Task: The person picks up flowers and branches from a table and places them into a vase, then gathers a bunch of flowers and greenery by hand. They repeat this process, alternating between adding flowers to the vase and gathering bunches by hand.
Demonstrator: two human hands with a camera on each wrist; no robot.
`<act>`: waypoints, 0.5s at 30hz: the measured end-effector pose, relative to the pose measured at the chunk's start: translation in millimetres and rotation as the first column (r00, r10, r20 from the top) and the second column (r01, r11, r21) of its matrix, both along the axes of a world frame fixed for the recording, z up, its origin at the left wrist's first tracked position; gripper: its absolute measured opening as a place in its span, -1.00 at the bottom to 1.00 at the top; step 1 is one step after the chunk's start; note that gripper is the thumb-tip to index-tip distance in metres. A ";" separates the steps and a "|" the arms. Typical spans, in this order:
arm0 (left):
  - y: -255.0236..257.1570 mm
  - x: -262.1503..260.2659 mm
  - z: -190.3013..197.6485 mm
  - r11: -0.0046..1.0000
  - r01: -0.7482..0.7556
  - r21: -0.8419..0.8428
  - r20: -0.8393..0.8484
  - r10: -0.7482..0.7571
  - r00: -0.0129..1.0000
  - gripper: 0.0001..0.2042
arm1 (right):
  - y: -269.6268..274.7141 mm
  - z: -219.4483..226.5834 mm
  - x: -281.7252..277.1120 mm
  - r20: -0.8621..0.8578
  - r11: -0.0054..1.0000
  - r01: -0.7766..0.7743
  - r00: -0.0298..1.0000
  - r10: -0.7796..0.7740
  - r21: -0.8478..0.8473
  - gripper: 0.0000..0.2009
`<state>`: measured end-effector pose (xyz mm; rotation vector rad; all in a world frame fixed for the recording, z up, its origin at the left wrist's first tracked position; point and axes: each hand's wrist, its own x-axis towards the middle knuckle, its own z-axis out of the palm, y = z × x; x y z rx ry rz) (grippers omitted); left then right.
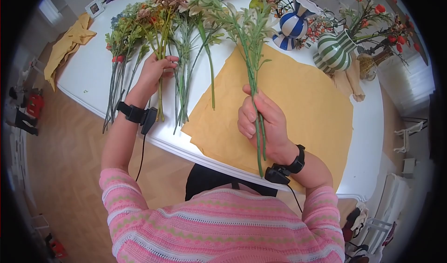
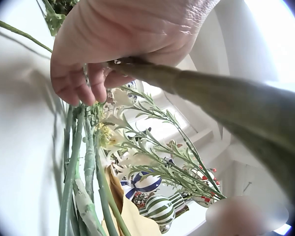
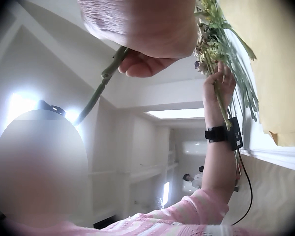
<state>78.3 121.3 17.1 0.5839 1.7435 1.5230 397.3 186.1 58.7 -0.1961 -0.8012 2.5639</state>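
My right hand [image 1: 264,123] grips the green stems of white artificial flowers [image 1: 251,32], holding them upright over the yellow wrapping paper [image 1: 307,104]. The cut stem ends point down toward my body. On the left, my left hand [image 1: 156,72] curls round a few stems [image 1: 160,93] topped by dusty-pink and yellow blooms. One thick stem [image 2: 206,93] crosses close in front of the left wrist view. More green stems [image 2: 71,172] lie beside that hand's fingertips. In the right wrist view, a stem end [image 3: 96,98] sticks out below the right hand.
Loose flower stems [image 1: 186,81] lie between my hands, and others with red blooms [image 1: 118,58] lie further left. A blue-and-white striped vase [image 1: 293,25] and a green-and-white striped vase [image 1: 334,51] stand at the back right. Folded yellow cloth or paper [image 1: 70,46] hangs over the table's left edge.
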 end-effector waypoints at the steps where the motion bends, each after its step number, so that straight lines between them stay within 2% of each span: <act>1: -0.1 -4.0 -4.6 1.000 0.001 -0.002 0.000 -0.001 1.000 -0.72 | 0.6 -0.4 0.4 0.046 0.999 -0.025 0.999 0.024 0.035 -0.70; 2: -1.0 -9.2 -8.7 0.996 0.052 -0.074 -0.047 -0.056 0.997 -0.75 | 0.6 -2.3 0.5 0.045 0.999 -0.024 0.999 0.023 0.035 -0.70; 3: -1.5 -13.7 -13.4 0.984 0.099 -0.148 -0.089 -0.113 0.990 -0.78 | 0.6 -5.5 0.5 0.132 0.995 -0.044 0.991 0.033 0.087 -0.71; 4: -2.8 -10.1 -9.5 0.984 0.100 -0.149 -0.090 -0.114 0.989 -0.78 | 0.8 -8.6 0.6 0.220 0.988 -0.069 0.975 0.038 0.137 -0.72; 5: -5.2 -5.6 -5.1 0.981 0.072 -0.178 -0.161 -0.101 0.982 -0.79 | 1.4 -11.9 0.8 0.219 0.988 -0.068 0.975 0.036 0.137 -0.72; 6: -6.2 -2.3 -2.0 0.978 0.043 -0.205 -0.231 -0.091 0.969 -0.80 | 1.9 -15.3 0.9 0.308 0.974 -0.109 0.950 0.044 0.198 -0.71; 7: -7.7 -4.8 -4.0 0.977 0.046 -0.206 -0.232 -0.094 0.968 -0.80 | 2.2 -18.0 1.3 0.395 0.955 -0.155 0.918 0.044 0.254 -0.70; 9: -12.0 -12.2 -13.6 0.984 0.028 -0.179 -0.414 -0.101 0.905 -0.63 | 2.8 -21.3 3.0 0.439 0.947 -0.174 0.898 0.039 0.271 -0.68; 10: -11.7 -10.6 -19.8 0.983 0.029 -0.180 -0.414 -0.103 0.904 -0.63 | 3.2 -22.0 4.1 0.483 0.938 -0.195 0.875 0.035 0.286 -0.66; 11: -12.4 -7.8 -26.9 0.993 -0.083 -0.084 -0.683 0.003 0.730 -0.57 | 3.7 -21.7 5.4 0.482 0.938 -0.194 0.875 0.034 0.286 -0.66; 12: -14.4 -6.4 -32.9 0.986 -0.159 0.044 -0.873 0.115 0.474 -0.51 | 4.2 -21.1 6.7 0.499 0.936 -0.204 0.866 0.036 0.286 -0.64; 13: -17.6 4.4 -22.3 0.987 -0.157 0.043 -0.873 0.114 0.474 -0.51 | 4.5 -20.8 7.6 0.516 0.934 -0.214 0.856 0.039 0.285 -0.62; 15: -20.9 43.0 15.2 0.997 -0.043 -0.070 -0.805 -0.031 0.592 -0.45 | 5.1 -21.2 8.4 0.524 0.929 -0.227 0.851 0.043 0.292 -0.62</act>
